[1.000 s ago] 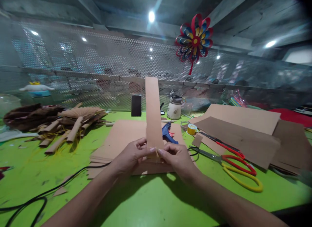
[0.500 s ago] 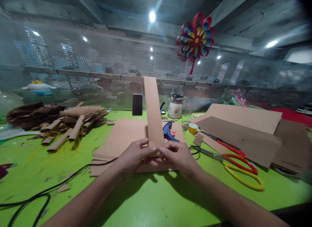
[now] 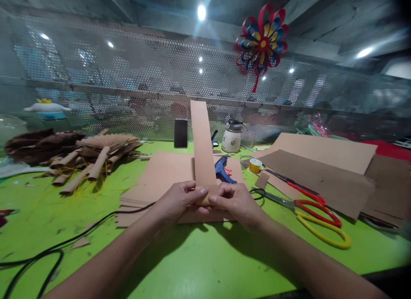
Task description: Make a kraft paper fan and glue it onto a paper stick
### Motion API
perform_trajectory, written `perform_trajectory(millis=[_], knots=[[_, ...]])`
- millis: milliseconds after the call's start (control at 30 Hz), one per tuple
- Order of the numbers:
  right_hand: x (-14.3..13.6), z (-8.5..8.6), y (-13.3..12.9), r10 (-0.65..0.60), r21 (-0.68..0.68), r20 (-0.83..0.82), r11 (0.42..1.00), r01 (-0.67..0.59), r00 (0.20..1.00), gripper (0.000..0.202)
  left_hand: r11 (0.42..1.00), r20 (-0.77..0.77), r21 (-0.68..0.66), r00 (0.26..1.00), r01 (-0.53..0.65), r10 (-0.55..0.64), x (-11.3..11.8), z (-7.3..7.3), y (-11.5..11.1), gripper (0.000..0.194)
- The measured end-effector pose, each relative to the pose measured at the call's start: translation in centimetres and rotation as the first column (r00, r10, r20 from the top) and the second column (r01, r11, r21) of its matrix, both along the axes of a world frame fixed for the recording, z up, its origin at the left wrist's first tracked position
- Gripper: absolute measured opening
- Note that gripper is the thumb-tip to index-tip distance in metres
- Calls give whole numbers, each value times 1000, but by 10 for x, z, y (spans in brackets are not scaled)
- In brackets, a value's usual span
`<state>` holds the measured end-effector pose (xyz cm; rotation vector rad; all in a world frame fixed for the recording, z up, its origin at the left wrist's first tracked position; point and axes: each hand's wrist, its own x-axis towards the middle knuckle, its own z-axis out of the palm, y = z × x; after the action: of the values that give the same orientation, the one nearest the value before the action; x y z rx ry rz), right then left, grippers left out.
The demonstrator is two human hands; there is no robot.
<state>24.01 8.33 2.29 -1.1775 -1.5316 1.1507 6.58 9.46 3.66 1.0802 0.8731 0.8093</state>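
Note:
A long strip of brown paper [image 3: 203,145] stands up between my hands, its lower end folded or curled over. My left hand [image 3: 180,201] pinches that end from the left, thumb on the front. From the right, my right hand [image 3: 236,202] grips the same end between thumb and curled fingers. Both hands are above a stack of brown paper sheets [image 3: 157,174]. Just behind the strip, a blue glue gun [image 3: 222,169] lies on the stack, partly hidden by the strip. My lower fingers are partly out of sight behind the paper.
Scissors with red and yellow handles [image 3: 321,226] lie on the green table [image 3: 205,264] at right, near a yellow ribbon roll [image 3: 254,165] and brown sheets [image 3: 321,179]. Paper fans with rolled handles [image 3: 99,162] lie left. A black cord [image 3: 96,224] crosses the left side. Behind stand a jar [image 3: 231,137] and phone [image 3: 180,133].
My hands still pinch the strip's lower end; the right thumb has shifted slightly and more of the folded end shows. The camera view has tilted a little.

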Motion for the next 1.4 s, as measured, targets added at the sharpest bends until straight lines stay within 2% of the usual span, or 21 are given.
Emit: perform_trajectory(millis=[133, 267, 600, 900, 1267, 1400], knots=[[0, -6, 2, -17, 19, -24, 1000, 17, 1000, 26, 1000, -8, 16, 1000, -22, 22, 2, -2, 0, 41], [-1, -13, 5, -2, -42, -104, 999, -3, 995, 31, 999, -25, 18, 999, -46, 46, 3, -5, 1, 42], [-3, -11, 4, -9, -150, -225, 988, -26, 974, 37, 995, -15, -16, 995, -99, 99, 7, -10, 3, 45], [-4, -16, 7, -22, -147, -308, 989, -25, 951, 43, 990, -13, 39, 991, -134, 134, 6, -10, 3, 39], [-4, -15, 7, -40, -154, -395, 988, -23, 918, 50, 993, 5, 55, 995, -104, 104, 5, -11, 4, 54], [-4, -14, 6, 16, -171, -402, 981, -92, 915, 47, 993, -4, 72, 995, -95, 95, 4, -10, 4, 54]])
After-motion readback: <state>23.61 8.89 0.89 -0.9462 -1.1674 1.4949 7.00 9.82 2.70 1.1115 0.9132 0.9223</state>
